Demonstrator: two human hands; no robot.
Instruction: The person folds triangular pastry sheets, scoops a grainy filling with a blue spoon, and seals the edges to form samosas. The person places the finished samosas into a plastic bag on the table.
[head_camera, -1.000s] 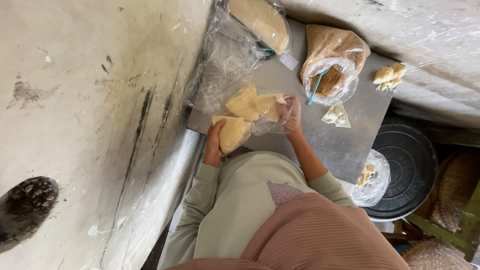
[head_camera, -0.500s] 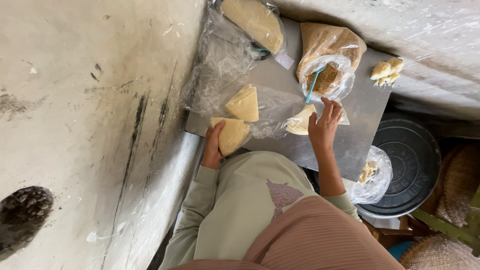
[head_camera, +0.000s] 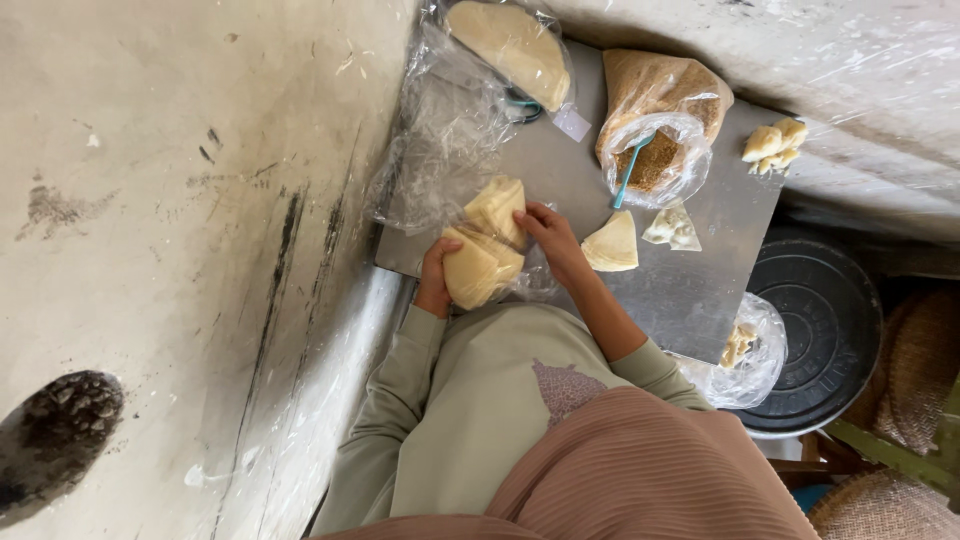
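Two hands are busy at the near edge of the grey board (head_camera: 700, 290). Our left hand (head_camera: 433, 285) is curled around a stack of pale folded sheets (head_camera: 480, 268) and holds it from the side, right at the edge of the board. Our right hand (head_camera: 552, 238) rests its fingers (head_camera: 528, 215) on the top sheets (head_camera: 497, 205), which stand up a little from the rest. We cannot tell if the fingers pinch one sheet or only press on it.

One loose sheet (head_camera: 612, 245), shaped like a triangle, lies flat on the board just beside the right hand. A small crumpled piece (head_camera: 672, 228) lies next to it. Behind them sits a clear bag of brown crumbs (head_camera: 655, 150) with a blue scoop (head_camera: 628, 168) poking out. Some little pale lumps (head_camera: 775, 142) rest at the far corner. A crinkly clear wrap (head_camera: 440, 150) lies on the left, and a bag with a round pale stack (head_camera: 510, 45) sits behind it. A black round tray (head_camera: 820, 330) is off to the right, below the board.

We think the step now is pulling one thin sheet away from the stack. That calls for a soft, slow pinch at a corner, with the left hand keeping the stack steady, so the sheet does not rip or bring a second one along.
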